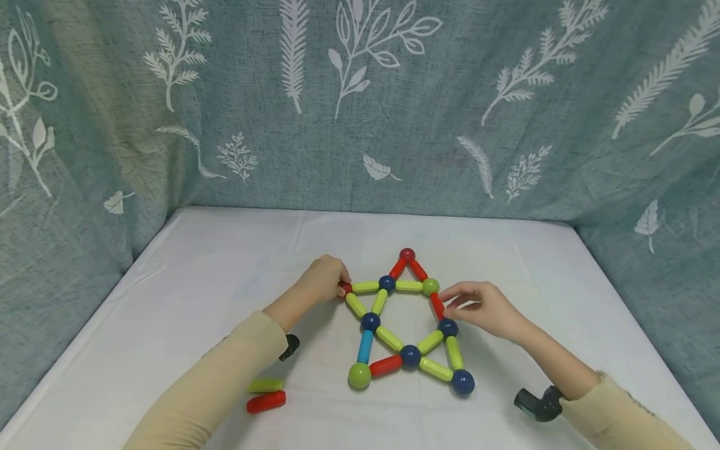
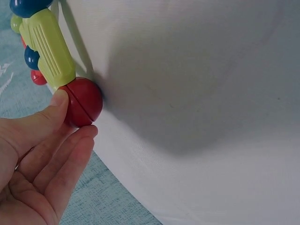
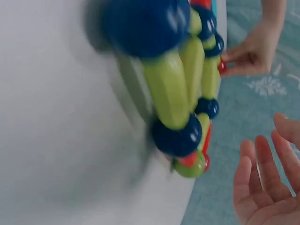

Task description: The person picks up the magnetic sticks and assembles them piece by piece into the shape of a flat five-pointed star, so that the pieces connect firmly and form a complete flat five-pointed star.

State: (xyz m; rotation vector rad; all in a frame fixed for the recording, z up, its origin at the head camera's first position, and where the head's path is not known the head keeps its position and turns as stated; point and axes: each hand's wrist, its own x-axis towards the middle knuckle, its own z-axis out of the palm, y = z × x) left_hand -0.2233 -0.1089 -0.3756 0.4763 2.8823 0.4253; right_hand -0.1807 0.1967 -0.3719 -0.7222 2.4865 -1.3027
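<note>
A star-shaped frame of magnetic rods and balls lies on the white table. My left hand pinches the red ball at its left corner between thumb and fingertips. A yellow-green rod runs from that ball to a dark blue ball. On the other side, my right hand is beside the red rod that links a green ball and a dark blue ball. Its fingers are spread and relaxed, holding nothing in the right wrist view. Another red ball tops the far point.
Near my left forearm lie a loose yellow-green rod and a loose red rod. The frame's near corners are a large green ball and a dark blue ball. A patterned teal curtain hangs behind the table.
</note>
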